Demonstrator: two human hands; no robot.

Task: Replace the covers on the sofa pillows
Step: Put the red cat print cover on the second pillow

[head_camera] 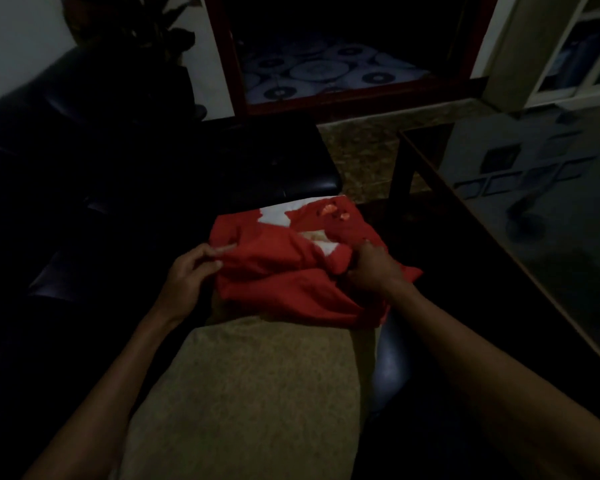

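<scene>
A red pillow cover (284,275) lies bunched over the far end of a pillow, with white patches of fabric (274,216) showing at its top. My left hand (191,271) pinches the cover's left edge between thumb and fingers. My right hand (371,268) grips a fold of the cover on the right side. A tan, rough-textured pillow (250,393) stretches from under the red cover toward me, lying between my forearms.
A dark leather sofa (94,161) fills the left and centre. A glass-topped table (534,209) with a wooden edge stands close on the right. Beyond are a patterned floor (361,150), a red-framed doorway (326,98) and a plant (136,29) at the back left.
</scene>
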